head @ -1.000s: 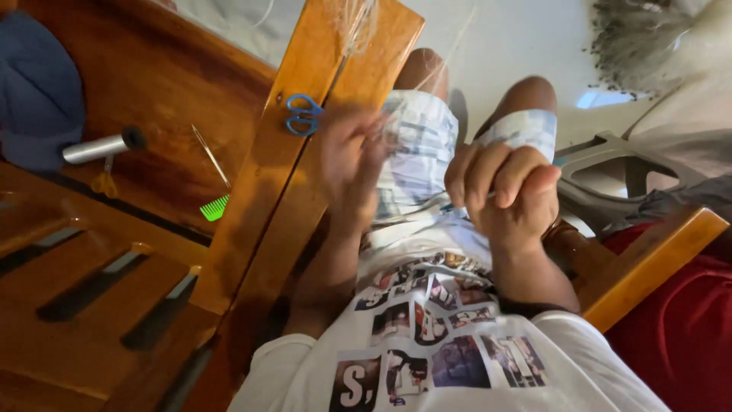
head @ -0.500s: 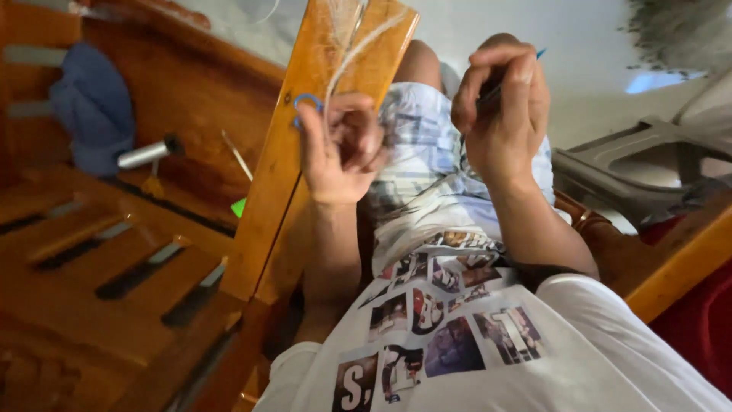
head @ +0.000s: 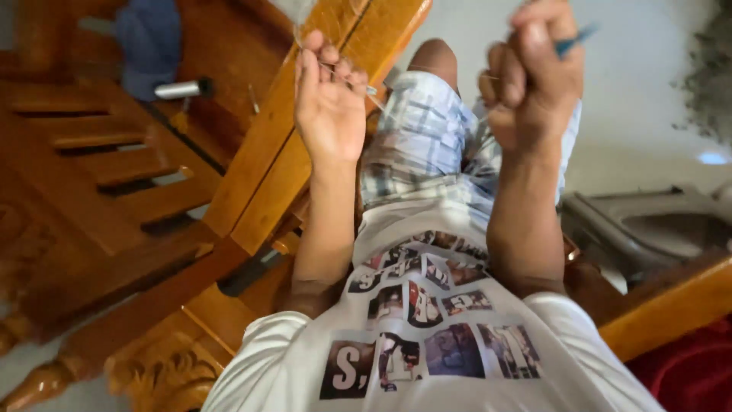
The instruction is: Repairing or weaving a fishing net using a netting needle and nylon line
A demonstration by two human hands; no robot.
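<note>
My left hand (head: 329, 103) is raised in front of the slanted wooden rail (head: 267, 164), its fingers pinching thin pale thread (head: 375, 91). My right hand (head: 534, 80) is a closed fist held high on the right, gripping a slim blue tool (head: 576, 38) whose tip sticks out past the knuckles. A faint strand seems to run between the two hands. Below them are my plaid shorts (head: 427, 145) and my white printed T-shirt (head: 427, 328).
Carved wooden furniture with slats (head: 114, 168) fills the left. On it lie a blue cloth (head: 149, 42) and a metal cylinder (head: 183, 89). A grey moulded seat (head: 648, 229), a wooden armrest (head: 671, 305) and red fabric (head: 686, 374) are on the right.
Both hands have risen. The right fist has pulled up and to the right with the blue tool. The blue scissors seen on the rail earlier are out of sight.
</note>
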